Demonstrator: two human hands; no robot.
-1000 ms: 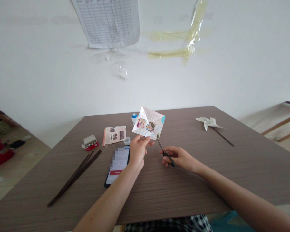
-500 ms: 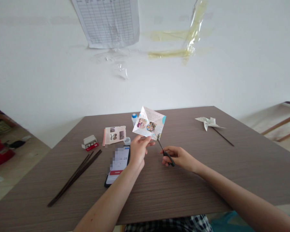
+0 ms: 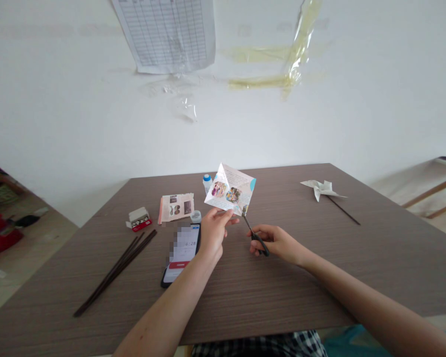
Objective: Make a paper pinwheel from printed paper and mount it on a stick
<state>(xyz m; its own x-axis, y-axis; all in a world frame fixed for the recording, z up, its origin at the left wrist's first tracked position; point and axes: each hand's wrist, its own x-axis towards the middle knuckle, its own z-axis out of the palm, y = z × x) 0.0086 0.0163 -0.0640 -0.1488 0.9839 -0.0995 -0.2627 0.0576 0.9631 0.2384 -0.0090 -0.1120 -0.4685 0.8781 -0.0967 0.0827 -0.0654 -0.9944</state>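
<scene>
The left hand [image 3: 215, 230] pinches the printed paper sheet [image 3: 230, 187] near its lower edge, raised above the table [image 3: 252, 297], apparently to keep the lower-right corner accessible. The right hand [image 3: 273, 242] grasps the scissors [image 3: 260, 244] by the handles, blades at that corner, presumably for aim. Dark sticks [image 3: 115, 272] lie left, the pinwheel [image 3: 321, 188] right, seemingly kept out of the hands' way.

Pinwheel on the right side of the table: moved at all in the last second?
No. The pinwheel holds the same spot against the far right corner of the table; no visible shift either way.
</scene>
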